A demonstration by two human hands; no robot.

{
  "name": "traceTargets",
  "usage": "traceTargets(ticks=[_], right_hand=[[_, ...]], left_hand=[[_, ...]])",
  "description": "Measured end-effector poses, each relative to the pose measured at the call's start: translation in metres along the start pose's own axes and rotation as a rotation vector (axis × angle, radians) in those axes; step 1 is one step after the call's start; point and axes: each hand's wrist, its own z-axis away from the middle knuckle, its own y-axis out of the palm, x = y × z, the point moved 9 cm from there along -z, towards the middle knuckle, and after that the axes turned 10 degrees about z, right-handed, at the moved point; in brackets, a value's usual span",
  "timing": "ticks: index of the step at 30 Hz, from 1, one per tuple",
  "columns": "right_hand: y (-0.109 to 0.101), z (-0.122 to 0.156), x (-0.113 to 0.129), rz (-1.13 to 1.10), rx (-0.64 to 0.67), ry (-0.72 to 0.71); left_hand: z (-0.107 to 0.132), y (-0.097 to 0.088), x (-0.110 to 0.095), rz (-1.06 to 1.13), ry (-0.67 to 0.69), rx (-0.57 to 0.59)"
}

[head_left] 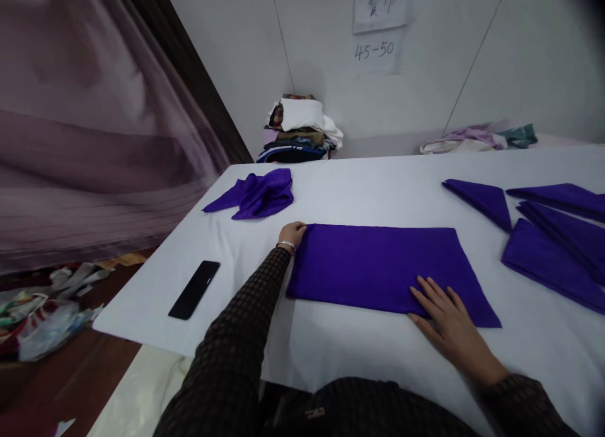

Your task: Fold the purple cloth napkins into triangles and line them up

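A purple cloth (378, 267) lies folded into a flat rectangle on the white table (378, 185) in front of me. My left hand (293, 234) is closed on the cloth's far left corner, with a bracelet on the wrist. My right hand (447, 317) lies flat with fingers spread on the cloth's near right edge.
A crumpled purple cloth (258, 194) sits at the table's far left. Several folded purple cloths (553, 235) lie at the right. A black phone (195, 289) rests near the left edge. Stacked clothes (300, 131) stand by the wall. Bags and scraps (42, 311) litter the floor.
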Motion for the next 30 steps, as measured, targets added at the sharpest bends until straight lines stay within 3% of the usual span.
traceTargets(ticks=[5, 19, 30], right_hand=[[0.0, 0.0, 0.0, 0.002, -0.001, -0.006], [0.001, 0.0, 0.001, 0.005, 0.0, -0.019], [-0.002, 0.0, 0.001, -0.009, 0.007, -0.006]], left_hand=[[-0.022, 0.002, 0.002, -0.035, -0.07, 0.059], [-0.035, 0.001, 0.008, -0.047, -0.123, 0.081], [-0.031, -0.002, 0.008, 0.227, -0.093, 0.031]])
